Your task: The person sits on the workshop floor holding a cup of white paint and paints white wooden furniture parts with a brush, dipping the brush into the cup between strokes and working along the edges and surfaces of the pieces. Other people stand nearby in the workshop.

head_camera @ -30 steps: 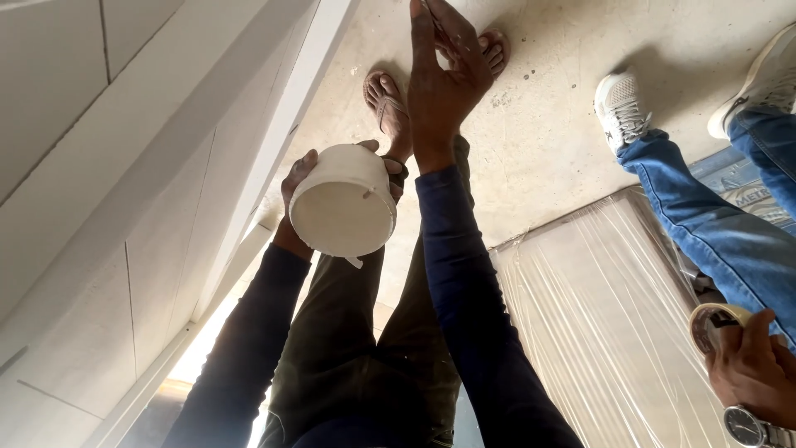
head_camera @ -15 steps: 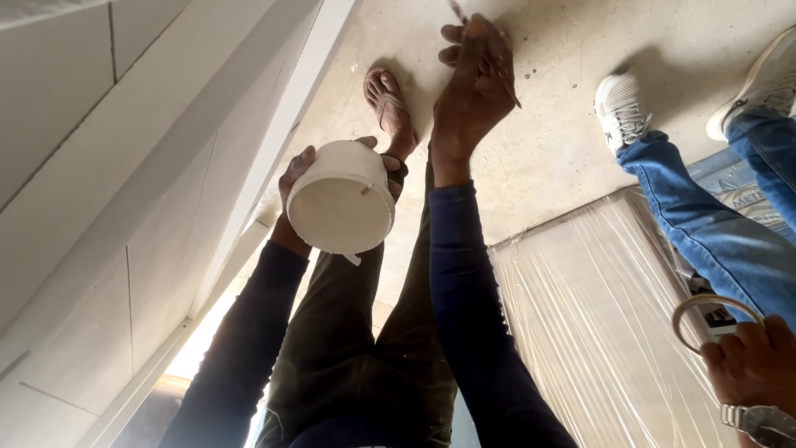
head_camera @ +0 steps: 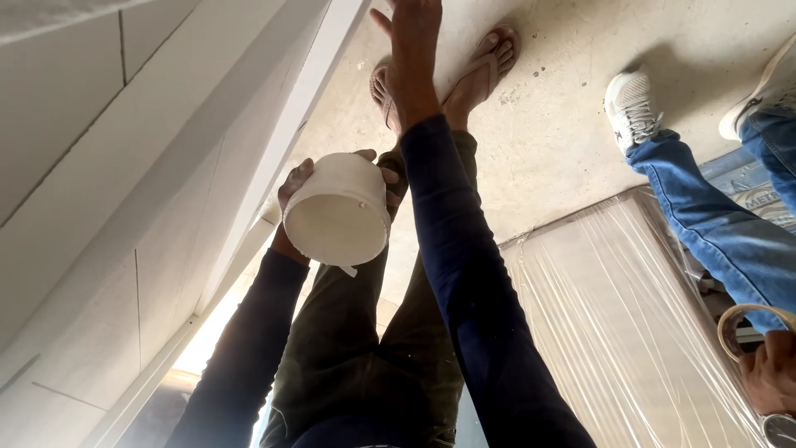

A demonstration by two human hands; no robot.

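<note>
**A:** Start with the head view. What does the left hand have?

**B:** The left hand (head_camera: 297,192) is wrapped around a white plastic tub (head_camera: 337,210), fingers curled over its far side, thumb on the near side. The tub is tipped so its open mouth faces the camera, and it sits in front of the person's olive trousers (head_camera: 365,348), just beside the white door frame (head_camera: 274,149) on the left.

**A:** And the right?

**B:** The right hand (head_camera: 412,37) is stretched out well beyond the tub, at the top edge of the picture. The fingers are cut off by that edge (only the thumb sticks out to the side), so I cannot tell whether it grips anything. It hangs over the sandalled feet (head_camera: 477,70) on the concrete floor (head_camera: 564,116).

**A:** So the two hands are apart?

**B:** Yes, well apart; the dark blue sleeve (head_camera: 464,274) of the right arm passes just beside the tub.

**A:** Anyone else around?

**B:** Another person in blue jeans (head_camera: 713,224) and a white sneaker (head_camera: 630,108) stands at the right. Their hand (head_camera: 767,373), with a wristwatch, holds a roll of tape (head_camera: 746,328) at the lower right corner. Between them lies a flat pack wrapped in clear film (head_camera: 613,332).
</note>
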